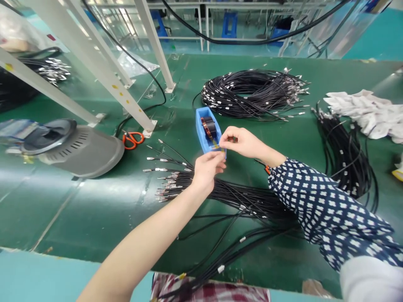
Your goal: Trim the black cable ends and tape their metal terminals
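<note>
Green tabletop; left hand, right hand pinched narrow at blue dispenser, held item unclear; sleeve partly hides cables

The left grip partly hides the blue tape dispenser.

Left hand and right hand at blue tape dispenser

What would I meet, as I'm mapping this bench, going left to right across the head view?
Gray device → orange-handled scissors → blue tape dispenser → right hand → right-hand black cable bundle. The left hand overlaps the dispenser's span, so it is left out.
</note>
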A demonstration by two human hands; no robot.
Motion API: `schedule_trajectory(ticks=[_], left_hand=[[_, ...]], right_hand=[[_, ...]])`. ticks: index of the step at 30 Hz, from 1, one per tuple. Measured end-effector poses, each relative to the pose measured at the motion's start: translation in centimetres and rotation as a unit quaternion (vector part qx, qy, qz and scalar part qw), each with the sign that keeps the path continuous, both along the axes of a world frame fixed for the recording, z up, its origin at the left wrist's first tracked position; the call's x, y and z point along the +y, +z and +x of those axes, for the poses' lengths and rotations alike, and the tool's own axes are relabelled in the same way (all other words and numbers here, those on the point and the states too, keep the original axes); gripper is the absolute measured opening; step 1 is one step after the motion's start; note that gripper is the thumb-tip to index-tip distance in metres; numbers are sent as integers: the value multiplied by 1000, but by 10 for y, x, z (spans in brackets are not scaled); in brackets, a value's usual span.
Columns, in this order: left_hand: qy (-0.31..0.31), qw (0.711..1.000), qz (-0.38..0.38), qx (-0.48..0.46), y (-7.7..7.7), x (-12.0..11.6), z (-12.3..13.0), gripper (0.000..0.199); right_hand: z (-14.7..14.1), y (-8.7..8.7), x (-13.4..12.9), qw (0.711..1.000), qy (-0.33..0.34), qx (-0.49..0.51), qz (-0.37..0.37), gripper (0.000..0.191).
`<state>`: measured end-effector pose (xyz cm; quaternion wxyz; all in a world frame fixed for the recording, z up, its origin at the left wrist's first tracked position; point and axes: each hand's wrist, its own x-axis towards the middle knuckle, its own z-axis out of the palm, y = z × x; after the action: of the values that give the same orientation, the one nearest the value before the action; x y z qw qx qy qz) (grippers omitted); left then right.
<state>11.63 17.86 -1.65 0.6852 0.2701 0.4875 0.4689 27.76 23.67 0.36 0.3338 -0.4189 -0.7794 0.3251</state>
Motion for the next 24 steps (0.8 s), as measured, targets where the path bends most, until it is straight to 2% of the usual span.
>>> schedule_trajectory(ticks=[8,14,24], left_hand=[[58,995,-56,-57,-2,-1,15,30],[100,989,-54,-96,-3,-3,23,31],[130,982,-60,-126,-5,-5,29,27]], right_hand=[[-3,-9,5,1000,0,11,19,11],[-5,-12,6,999,-5,17,29,9],[-7,-12,6,999,-27,-4,37,8]])
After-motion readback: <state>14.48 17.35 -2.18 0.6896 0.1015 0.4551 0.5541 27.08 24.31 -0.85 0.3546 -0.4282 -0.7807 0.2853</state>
